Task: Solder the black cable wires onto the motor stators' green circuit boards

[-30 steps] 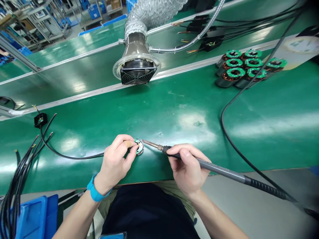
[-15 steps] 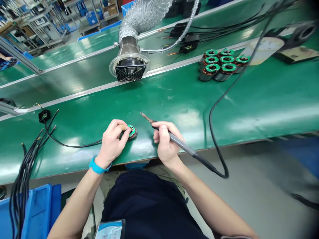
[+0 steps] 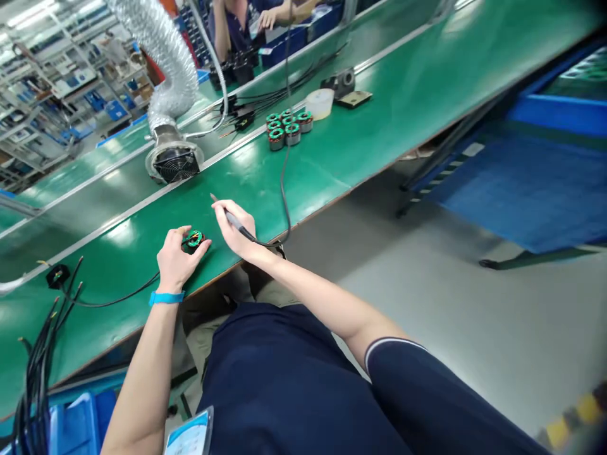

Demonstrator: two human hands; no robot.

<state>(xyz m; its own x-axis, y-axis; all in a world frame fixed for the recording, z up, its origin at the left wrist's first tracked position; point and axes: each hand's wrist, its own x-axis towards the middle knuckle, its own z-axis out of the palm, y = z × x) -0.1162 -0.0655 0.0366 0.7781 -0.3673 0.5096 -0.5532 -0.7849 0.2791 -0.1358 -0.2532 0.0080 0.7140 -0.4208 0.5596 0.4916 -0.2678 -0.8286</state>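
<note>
while the person's dark-clothed lap fills the near edge, a card badge [image 3: 190, 436] hangs at the waist, a blue bin [image 3: 71, 423] sits low on the left, and a bundle of black cables [image 3: 35, 373] droops over the front of the green bench [image 3: 360, 139]. just past that edge the left hand [image 3: 176, 258], a blue band [image 3: 165, 297] at its wrist, is closed around a small stator [image 3: 194, 240] that rests on the bench, its green ring facing up. a thin black lead [image 3: 123, 296] runs from there leftward, near a small black part [image 3: 57, 276].

just right of the stator, the right hand [image 3: 236, 230] is clamped pen-style on a soldering iron [image 3: 231, 218]; its tip points up and left, clear of the stator. the two hands are close but apart. the iron's cord [image 3: 281, 177] loops off the bench edge and climbs away.

further back stands a fume fan [image 3: 174, 163] on a ribbed silver hose [image 3: 165, 57], then a cluster of green-topped stators [image 3: 287, 126] beside a white tub [image 3: 320, 103]. at the far side another person's hand [image 3: 268, 19] works over blue trays.
</note>
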